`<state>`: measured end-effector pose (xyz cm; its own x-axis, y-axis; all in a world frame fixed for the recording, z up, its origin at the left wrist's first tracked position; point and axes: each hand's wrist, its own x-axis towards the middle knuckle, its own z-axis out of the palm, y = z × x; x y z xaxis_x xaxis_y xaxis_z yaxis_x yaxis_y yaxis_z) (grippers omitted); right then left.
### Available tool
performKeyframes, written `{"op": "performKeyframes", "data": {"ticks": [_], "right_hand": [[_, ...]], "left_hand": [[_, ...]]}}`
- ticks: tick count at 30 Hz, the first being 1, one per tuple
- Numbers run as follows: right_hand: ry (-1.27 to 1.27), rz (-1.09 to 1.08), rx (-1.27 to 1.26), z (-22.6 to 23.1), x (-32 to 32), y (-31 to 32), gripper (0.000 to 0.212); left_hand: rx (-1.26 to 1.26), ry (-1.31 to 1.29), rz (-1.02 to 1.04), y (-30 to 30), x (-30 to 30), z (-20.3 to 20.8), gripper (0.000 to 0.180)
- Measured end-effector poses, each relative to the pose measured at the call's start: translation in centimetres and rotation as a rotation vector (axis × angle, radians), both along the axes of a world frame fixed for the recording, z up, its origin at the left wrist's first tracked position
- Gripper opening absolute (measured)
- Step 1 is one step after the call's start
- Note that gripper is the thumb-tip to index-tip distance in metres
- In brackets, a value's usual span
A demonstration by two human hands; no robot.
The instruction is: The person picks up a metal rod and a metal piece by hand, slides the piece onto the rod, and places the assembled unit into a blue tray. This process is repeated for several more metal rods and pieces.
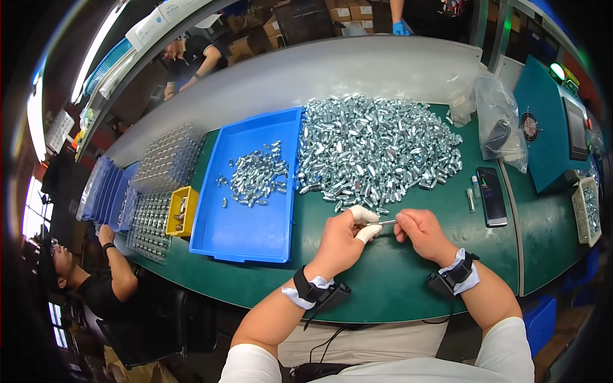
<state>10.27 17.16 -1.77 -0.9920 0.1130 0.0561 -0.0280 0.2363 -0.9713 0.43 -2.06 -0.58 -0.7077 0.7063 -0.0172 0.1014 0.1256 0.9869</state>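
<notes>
Silvery and slim, a metal piece [387, 222] is held above the green desk [383, 287], between the near edge and the heap of shiny metal parts [383, 153]. The left hand [345, 237] pinches one end between thumb and forefinger, both in white finger covers [368, 233]; the right hand [420, 231] has bare fingertips on the other end. Each grip is closed on it, though the fingers hide both ends, and I cannot tell whether it is one part or two joined.

It looks light and stiff, likely too rigid to bend under a pinch and hardly fragile. Such smooth metal is probably slippery, so the covers should help. The ends suit a fingertip hold, leaving the middle in sight; so narrow a shank may roll if pressed off-centre.

Left of the heap, a blue tray [242, 236] carries a smaller pile of parts [255, 177], nearer its right edge.
</notes>
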Motion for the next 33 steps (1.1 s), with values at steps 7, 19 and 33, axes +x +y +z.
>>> {"op": "performKeyframes", "data": {"ticks": [7,19,33], "right_hand": [[0.006,-0.013,0.033,-0.1,0.2,-0.2,0.036],[0.024,0.028,-0.061,-0.4,-0.5,0.4,0.039],[0.025,-0.048,-0.119,-0.7,-0.3,0.1,0.042]], "left_hand": [[0.097,0.097,0.016,0.2,0.2,-0.5,0.012],[0.127,0.204,0.136,0.1,-0.7,0.2,0.011],[-0.384,0.738,0.176,-2.1,-4.7,-0.8,0.027]]}}
